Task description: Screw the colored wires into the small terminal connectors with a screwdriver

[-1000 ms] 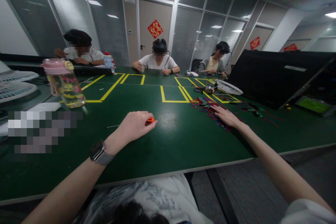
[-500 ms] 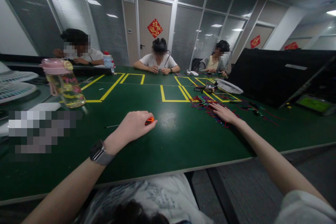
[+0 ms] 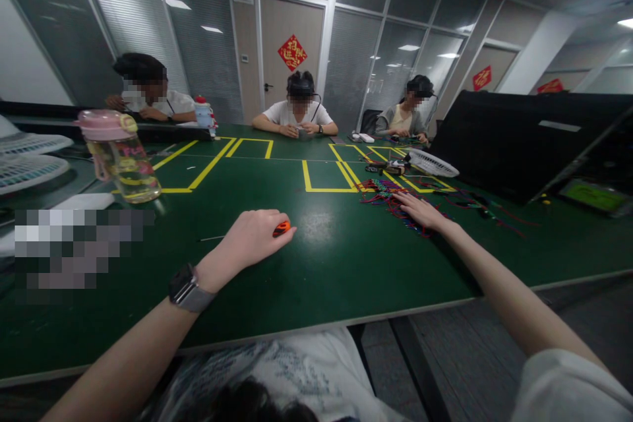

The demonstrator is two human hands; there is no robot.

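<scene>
My left hand [image 3: 254, 237] is closed around a screwdriver [image 3: 281, 229] on the green table. Its orange and black handle end shows by my thumb, and the thin metal shaft sticks out to the left of the hand. On the right, my right hand [image 3: 420, 211] lies palm down with fingers stretched out. It rests on the near side of a tangled bundle of red, blue and purple wires [image 3: 380, 188] with small green parts among them. The palm hides some of the wires.
A pink-lidded bottle [image 3: 119, 158] stands at left beside white fans [image 3: 32, 165]. Behind the wires lie a white round-framed fan [image 3: 432, 163] and more loose wires [image 3: 487, 211]. A black monitor [image 3: 524, 138] is at right. Three people sit across the table [image 3: 237, 198].
My left hand and the screwdriver stay still. My right hand has slid very slightly left on the wires. The hands of the person opposite have shifted a little.
</scene>
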